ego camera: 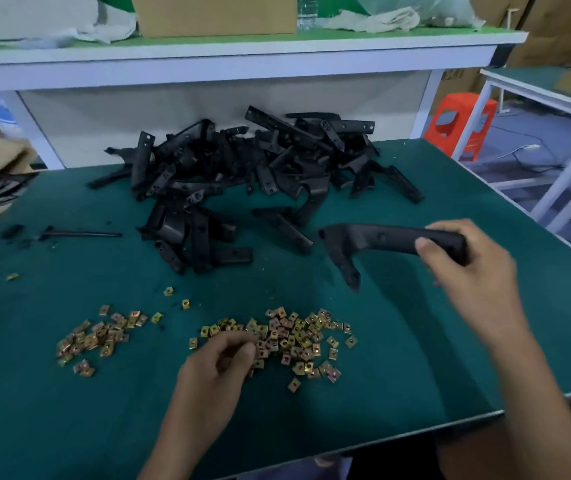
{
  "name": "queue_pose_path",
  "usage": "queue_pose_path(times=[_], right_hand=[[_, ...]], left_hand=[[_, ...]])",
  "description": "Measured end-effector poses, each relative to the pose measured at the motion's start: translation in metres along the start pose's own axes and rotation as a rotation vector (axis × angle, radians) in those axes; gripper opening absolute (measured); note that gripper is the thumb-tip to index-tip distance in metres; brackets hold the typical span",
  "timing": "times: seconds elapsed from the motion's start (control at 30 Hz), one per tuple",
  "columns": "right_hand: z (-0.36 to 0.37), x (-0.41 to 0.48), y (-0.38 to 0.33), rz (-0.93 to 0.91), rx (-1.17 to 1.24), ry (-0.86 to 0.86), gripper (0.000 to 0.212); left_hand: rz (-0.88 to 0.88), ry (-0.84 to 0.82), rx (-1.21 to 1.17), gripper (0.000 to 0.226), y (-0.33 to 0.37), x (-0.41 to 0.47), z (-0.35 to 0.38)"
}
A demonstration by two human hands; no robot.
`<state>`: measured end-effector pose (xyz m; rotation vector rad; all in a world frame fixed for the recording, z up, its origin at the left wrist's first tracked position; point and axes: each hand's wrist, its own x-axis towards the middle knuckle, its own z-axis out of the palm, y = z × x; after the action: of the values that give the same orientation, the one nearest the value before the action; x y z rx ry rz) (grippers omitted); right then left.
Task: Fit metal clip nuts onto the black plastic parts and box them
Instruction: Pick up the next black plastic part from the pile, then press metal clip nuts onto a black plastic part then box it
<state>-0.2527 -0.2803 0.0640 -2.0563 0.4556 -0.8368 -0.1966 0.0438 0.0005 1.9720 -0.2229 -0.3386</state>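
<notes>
- The right hand [467,268] grips one end of a long black plastic part [374,242], thumb on top and fingers wrapped round it, holding it above the green table mat [415,358]; its angled leg points down at the far end
- The left hand [218,362] is down at the near edge of the larger pile of clip nuts [298,337], fingertips bunched together; I cannot tell whether a nut is pinched between them
- A smaller pile of clip nuts [97,337] lies well to the left, with a few strays between the two
- The heap of black plastic parts [242,168] sits at the back of the table, against the white shelf frame
- A thin black rod [79,233] lies left of the heap
- A cardboard box [214,15] stands on the shelf above, and an orange stool [461,123] is off to the right
</notes>
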Motion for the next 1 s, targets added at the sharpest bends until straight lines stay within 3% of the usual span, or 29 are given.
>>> queue_pose_path(times=[0.13, 0.23, 0.5, 0.6, 0.73, 0.87, 1.0], right_hand=[[-0.026, -0.012, -0.005, -0.154, -0.420, -0.011, 0.018], [-0.021, -0.019, -0.007, -0.252, -0.548, -0.053, 0.018], [0.011, -0.023, 0.004, -0.318, -0.357, -0.212, 0.024], [0.021, -0.025, 0.013, -0.220, -0.241, -0.249, 0.031], [0.024, -0.023, 0.031, -0.141, -0.212, -0.192, 0.024], [0.022, -0.025, 0.047, -0.128, -0.402, -0.379, 0.037], [0.011, -0.032, 0.058, 0.014, -0.412, -0.365, 0.036]], left_hand=[[0.137, 0.045, 0.153, 0.016, 0.010, 0.013, 0.008], [0.223, 0.065, 0.273, 0.016, 0.021, 0.028, 0.019], [0.448, -0.082, 0.601, 0.033, 0.039, 0.059, 0.077], [0.506, -0.129, 0.788, 0.038, 0.034, 0.060, 0.094], [0.567, -0.093, 0.748, 0.031, 0.032, 0.055, 0.105], [0.581, -0.113, 0.747, 0.024, 0.031, 0.054, 0.114], [0.662, -0.155, 0.763, 0.018, 0.032, 0.051, 0.116]])
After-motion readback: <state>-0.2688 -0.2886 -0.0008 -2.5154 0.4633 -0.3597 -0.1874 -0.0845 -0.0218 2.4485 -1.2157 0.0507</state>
